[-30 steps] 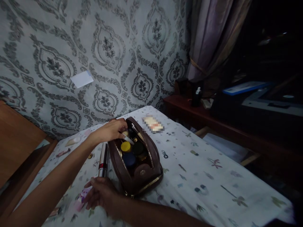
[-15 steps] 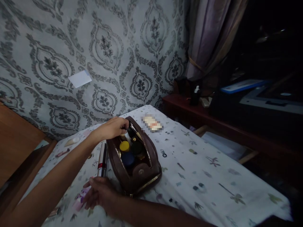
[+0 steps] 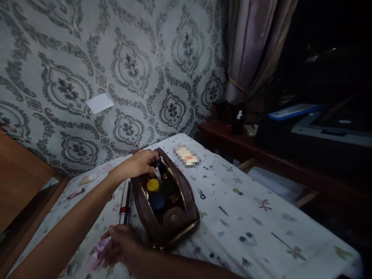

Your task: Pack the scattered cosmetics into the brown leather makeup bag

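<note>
A brown zippered bag lies open on the patterned white cloth, with a yellow-lidded jar, a dark blue lid and other small items inside. At the bag's far end, my left hand has its fingers curled over the opening; what they grip is unclear. My right hand rests left of the bag's near end, fingers loosely spread, beside a pink and purple item. A silver tube with a red band lies between the bag and my left forearm, its lower end near my right hand.
A pixelated pale item lies beyond the bag. Wooden furniture borders the left side. At the right are a dark red shelf with a small bottle and an open drawer. Patterned wallpaper stands behind.
The whole view has shifted slightly, with the cloth and bag sitting lower in the frame. My left hand's fingers have moved a little at the bag's far end. My right hand stays beside the pink item.
</note>
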Demonstrator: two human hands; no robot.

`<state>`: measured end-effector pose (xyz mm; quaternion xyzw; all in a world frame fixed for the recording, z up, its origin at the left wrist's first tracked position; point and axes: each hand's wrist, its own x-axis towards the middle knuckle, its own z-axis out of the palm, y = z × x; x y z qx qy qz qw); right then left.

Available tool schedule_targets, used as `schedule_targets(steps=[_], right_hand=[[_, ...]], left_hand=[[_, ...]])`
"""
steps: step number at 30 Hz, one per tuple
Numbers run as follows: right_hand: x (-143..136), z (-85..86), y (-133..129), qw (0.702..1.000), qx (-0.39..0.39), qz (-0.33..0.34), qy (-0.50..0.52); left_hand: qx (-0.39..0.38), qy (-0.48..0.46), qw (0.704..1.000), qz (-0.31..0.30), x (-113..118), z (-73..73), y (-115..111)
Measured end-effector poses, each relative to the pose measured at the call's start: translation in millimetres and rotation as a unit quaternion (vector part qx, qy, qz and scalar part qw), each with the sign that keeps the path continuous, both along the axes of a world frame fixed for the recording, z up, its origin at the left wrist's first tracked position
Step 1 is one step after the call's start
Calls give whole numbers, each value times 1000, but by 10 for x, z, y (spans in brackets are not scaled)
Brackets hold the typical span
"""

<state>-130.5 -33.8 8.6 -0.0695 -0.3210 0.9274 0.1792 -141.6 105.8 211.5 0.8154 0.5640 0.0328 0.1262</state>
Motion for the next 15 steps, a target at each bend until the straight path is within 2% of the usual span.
schedule_targets(steps=[8,15], right_hand=[[-26,-6,1,1000,-7,-5,-5],[-34,-24,-9,1000,-10,-2,5]], left_hand=[[-20,24,999,22,62,55,-68],[10,35,999,-8,88,11,-58]])
